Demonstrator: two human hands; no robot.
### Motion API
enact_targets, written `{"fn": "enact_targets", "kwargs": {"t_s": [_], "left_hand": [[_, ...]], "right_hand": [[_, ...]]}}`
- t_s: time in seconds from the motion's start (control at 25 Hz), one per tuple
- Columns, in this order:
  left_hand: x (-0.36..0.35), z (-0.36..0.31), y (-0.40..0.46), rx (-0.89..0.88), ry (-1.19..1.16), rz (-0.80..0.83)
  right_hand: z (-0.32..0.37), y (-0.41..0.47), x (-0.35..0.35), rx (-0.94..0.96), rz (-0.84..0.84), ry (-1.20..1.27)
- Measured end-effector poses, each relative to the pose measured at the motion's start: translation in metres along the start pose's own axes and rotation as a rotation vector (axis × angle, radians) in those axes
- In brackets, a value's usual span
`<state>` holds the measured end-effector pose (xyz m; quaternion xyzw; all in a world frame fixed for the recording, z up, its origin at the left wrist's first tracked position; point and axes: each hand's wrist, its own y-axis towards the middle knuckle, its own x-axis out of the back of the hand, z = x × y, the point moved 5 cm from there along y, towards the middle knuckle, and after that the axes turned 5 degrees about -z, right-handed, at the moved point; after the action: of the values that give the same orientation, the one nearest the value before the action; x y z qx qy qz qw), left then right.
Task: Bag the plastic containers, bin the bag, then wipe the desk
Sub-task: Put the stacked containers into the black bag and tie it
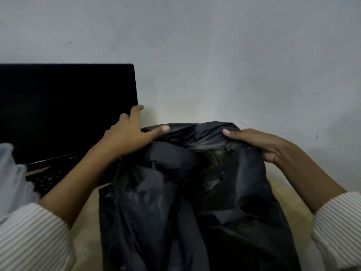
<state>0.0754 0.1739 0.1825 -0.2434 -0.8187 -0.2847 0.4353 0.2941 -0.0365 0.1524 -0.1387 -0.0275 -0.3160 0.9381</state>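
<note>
pale desk (86, 227): both hands pinch the black bag (187, 202) rim, left hand (129, 135) at 10 o'clock, right hand (259, 143) at 2.

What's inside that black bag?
Both hands, left hand and right hand, hold the black bag open. Inside shows only dark, creased plastic with a dull glint; any contents stay hidden.

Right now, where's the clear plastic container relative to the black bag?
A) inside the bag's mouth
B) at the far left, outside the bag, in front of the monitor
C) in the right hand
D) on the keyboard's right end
B: the clear plastic container sits at the far left edge, apart from the black bag, whose rim both the left hand and right hand hold.
</note>
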Motion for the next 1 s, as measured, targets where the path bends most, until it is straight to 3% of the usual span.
{"fn": "enact_targets", "kwargs": {"t_s": [0.16,0.24,0.36,0.52,0.56,0.64,0.72,0.76,0.88,1.0], "left_hand": [[-0.047,-0.012,-0.025,-0.051,-0.047,0.333],[-0.049,-0.002,-0.017,-0.099,-0.080,0.341],[-0.027,0.018,0.000,-0.138,0.026,0.202],[-0.013,0.017,-0.009,-0.101,0.486,-0.044],[-0.008,0.004,-0.019,-0.149,0.482,-0.155],[-0.005,-0.035,-0.044,-0.406,0.210,-0.340],[-0.028,-0.069,-0.065,-0.677,0.039,-0.203],[-0.051,-0.076,-0.070,-0.727,0.140,-0.048],[-0.101,-0.045,-0.056,-0.572,0.548,0.304],[-0.102,-0.019,-0.040,-0.479,0.526,0.372]], "right_hand": [[-0.005,0.007,-0.004,0.032,-0.036,0.122],[-0.008,0.008,0.000,0.003,-0.050,0.151],[-0.016,0.006,0.020,-0.072,-0.127,0.197],[-0.025,0.010,0.028,-0.123,-0.188,0.191],[-0.024,0.012,0.028,-0.125,-0.197,0.179],[-0.021,0.014,0.029,-0.113,-0.210,0.172],[-0.013,0.011,0.028,-0.087,-0.214,0.169],[-0.009,0.008,0.026,-0.072,-0.219,0.159],[0.001,-0.001,0.026,-0.009,-0.278,-0.004],[0.017,-0.018,0.033,0.279,-0.626,-0.610]]}}
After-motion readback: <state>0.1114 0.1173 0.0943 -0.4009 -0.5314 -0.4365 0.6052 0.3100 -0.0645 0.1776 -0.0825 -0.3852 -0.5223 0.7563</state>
